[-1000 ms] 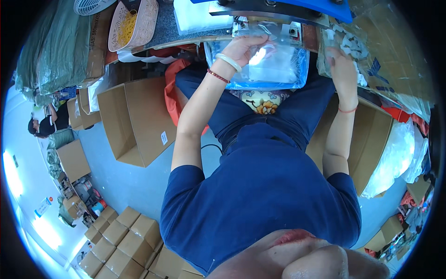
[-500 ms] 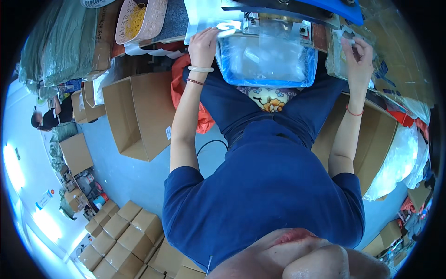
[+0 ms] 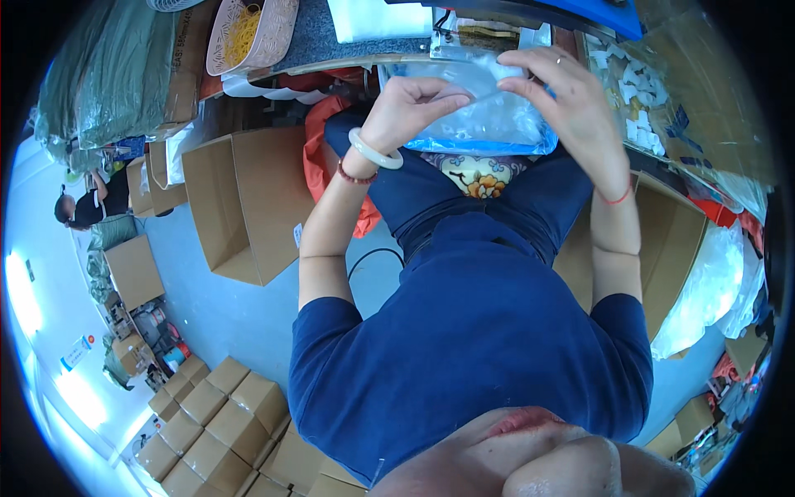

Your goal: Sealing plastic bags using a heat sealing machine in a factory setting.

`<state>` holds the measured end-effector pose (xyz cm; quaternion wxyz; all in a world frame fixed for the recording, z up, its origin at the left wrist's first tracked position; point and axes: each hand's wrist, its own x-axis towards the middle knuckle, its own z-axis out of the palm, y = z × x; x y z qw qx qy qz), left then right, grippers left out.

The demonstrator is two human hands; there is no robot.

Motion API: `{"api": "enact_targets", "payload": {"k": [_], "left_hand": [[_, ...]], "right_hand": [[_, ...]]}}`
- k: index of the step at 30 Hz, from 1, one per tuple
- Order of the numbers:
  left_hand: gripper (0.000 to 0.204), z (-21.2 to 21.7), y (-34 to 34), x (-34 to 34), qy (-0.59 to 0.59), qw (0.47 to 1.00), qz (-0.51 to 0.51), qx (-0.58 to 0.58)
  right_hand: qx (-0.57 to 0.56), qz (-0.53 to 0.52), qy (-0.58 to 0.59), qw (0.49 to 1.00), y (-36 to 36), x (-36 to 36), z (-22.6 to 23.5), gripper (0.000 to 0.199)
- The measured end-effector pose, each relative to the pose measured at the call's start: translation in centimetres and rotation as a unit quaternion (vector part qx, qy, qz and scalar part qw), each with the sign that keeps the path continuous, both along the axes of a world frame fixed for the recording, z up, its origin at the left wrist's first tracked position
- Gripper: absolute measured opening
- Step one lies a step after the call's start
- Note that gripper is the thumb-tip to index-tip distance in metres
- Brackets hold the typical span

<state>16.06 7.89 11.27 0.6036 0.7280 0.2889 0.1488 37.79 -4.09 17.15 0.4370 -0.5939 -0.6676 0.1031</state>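
Observation:
Both hands are raised close together over a blue-lined bin (image 3: 439, 146) that holds clear plastic bags. My left hand (image 3: 406, 108) pinches the edge of a small clear plastic bag (image 3: 479, 85) between thumb and fingers. From the other side, my right hand (image 3: 567, 95) holds a small white piece (image 3: 493, 69) at the bag's mouth; the fingers partly hide it, and its exact shape cannot be made out. Several small white plastic parts (image 3: 638, 87) lie in a tray to the right of my right hand.
A machine with a blue arm (image 3: 600, 12) stands over the worktop, beside a flat stack of clear bags (image 3: 377, 21). A basket of yellow rubber bands (image 3: 222, 41) sits far left. Open cartons (image 3: 248, 207) flank my legs. Another person (image 3: 87, 207) is at the far left.
My left hand has brought a clear bag down and right from the worktop. My right hand has come left from the tray of white parts to meet it.

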Motion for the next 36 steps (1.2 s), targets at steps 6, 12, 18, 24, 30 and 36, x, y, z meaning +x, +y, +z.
{"api": "enact_targets", "payload": {"k": [6,12,18,24,30,36], "left_hand": [[0.023,-3.4,0.2,1.5,0.009,0.944,-0.114,-0.308],[0.027,-7.5,2.8,6.4,-0.145,0.863,0.010,-0.484],[0.029,-7.3,3.1,5.6,-0.047,0.920,-0.001,-0.389],[0.050,-7.8,10.4,0.4,0.064,0.880,0.092,0.462],[0.012,-9.5,8.7,-2.9,0.049,0.836,0.176,0.517],[0.018,-3.3,3.0,-2.0,-0.041,0.971,0.194,0.137]], "right_hand": [[-0.296,0.098,0.018,0.950,1.8,2.9,-2.1,0.029],[-0.165,-0.266,-0.187,0.931,-0.6,7.9,-7.5,0.026],[-0.019,-0.310,-0.266,0.912,-0.7,12.8,-12.7,0.024],[-0.019,-0.347,-0.119,0.930,-2.3,11.1,-10.4,0.029],[-0.059,-0.278,0.016,0.959,-3.8,4.1,-4.0,0.025],[-0.045,-0.109,0.169,0.979,-1.3,-2.9,-4.0,0.023]]}}
